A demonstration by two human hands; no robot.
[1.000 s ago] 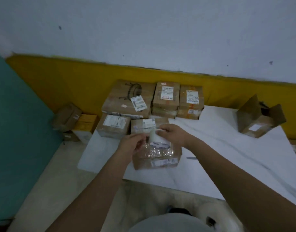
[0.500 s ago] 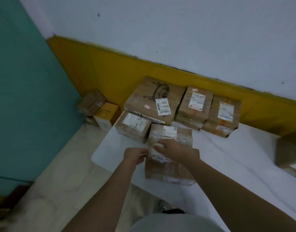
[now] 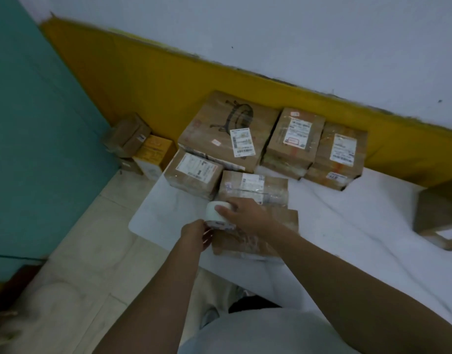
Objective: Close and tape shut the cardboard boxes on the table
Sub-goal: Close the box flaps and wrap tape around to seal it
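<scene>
Cardboard, film and paper, as far as I can see.
The nearest box (image 3: 265,238) is matt brown cardboard under glossy, crinkled clear film; the tape roll (image 3: 216,213) looks smooth and white; labels (image 3: 242,142) are paper; the table (image 3: 347,226) cover looks white and matt.

White wall (image 3: 296,34) with yellow band (image 3: 143,80), teal panel (image 3: 28,123), pale floor (image 3: 79,277).
</scene>
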